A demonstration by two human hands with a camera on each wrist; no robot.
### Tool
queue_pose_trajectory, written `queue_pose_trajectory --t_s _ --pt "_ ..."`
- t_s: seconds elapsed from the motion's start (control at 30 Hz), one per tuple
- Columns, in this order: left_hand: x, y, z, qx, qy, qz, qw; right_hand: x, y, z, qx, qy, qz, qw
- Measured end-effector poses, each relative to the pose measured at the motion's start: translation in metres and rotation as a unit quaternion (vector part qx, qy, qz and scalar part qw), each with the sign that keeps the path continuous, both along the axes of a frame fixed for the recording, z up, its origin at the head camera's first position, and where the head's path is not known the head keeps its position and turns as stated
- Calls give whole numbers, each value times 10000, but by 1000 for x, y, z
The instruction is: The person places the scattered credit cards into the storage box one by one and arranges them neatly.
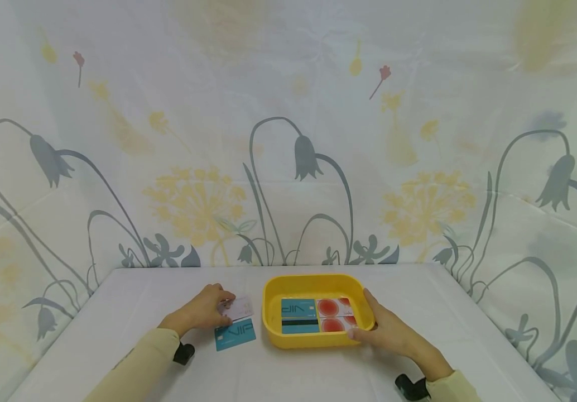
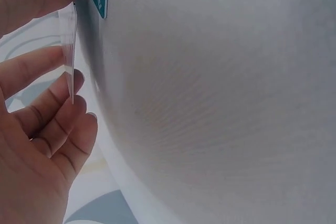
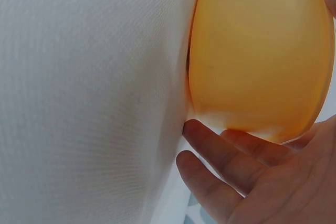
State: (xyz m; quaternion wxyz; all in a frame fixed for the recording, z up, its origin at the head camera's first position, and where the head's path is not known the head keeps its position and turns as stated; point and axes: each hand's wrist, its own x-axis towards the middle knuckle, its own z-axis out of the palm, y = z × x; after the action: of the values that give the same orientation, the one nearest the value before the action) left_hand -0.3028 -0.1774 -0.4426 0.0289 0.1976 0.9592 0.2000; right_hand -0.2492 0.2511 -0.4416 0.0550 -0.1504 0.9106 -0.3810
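My left hand (image 1: 203, 308) holds a pale card (image 1: 237, 308) by its left part, thumb at the near edge and fingers at the far edge. In the left wrist view this card (image 2: 70, 56) shows nearly edge-on, raised at a steep angle. A teal VIP card (image 1: 235, 334) lies on the table just nearer, close by the thumb. My right hand (image 1: 391, 329) grips the right end of a yellow plastic tray (image 1: 313, 340), thumb at the front rim and fingers along the end wall. In the right wrist view the fingers (image 3: 226, 156) reach low beside the tray wall.
Inside the tray, two teal cards (image 1: 298, 308) lie on the left and two red-and-white cards (image 1: 336, 308) on the right. The table (image 1: 288, 374) has a white cover. A flower-patterned curtain (image 1: 288, 84) hangs behind and along both sides.
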Motion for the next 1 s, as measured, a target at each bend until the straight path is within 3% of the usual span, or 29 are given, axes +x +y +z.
queue_pose_trajectory --t_s 0.43,0.73,1.0 --pt "0 -1 5 83 72 -56 9999 4 1 1 259 -95 -137 9995" --pt "2 2 20 194 265 -250 9991 4 0 3 263 -56 -57 9996" --pt "0 7 26 302 451 -286 9981 4 1 1 189 -65 -92 9998"
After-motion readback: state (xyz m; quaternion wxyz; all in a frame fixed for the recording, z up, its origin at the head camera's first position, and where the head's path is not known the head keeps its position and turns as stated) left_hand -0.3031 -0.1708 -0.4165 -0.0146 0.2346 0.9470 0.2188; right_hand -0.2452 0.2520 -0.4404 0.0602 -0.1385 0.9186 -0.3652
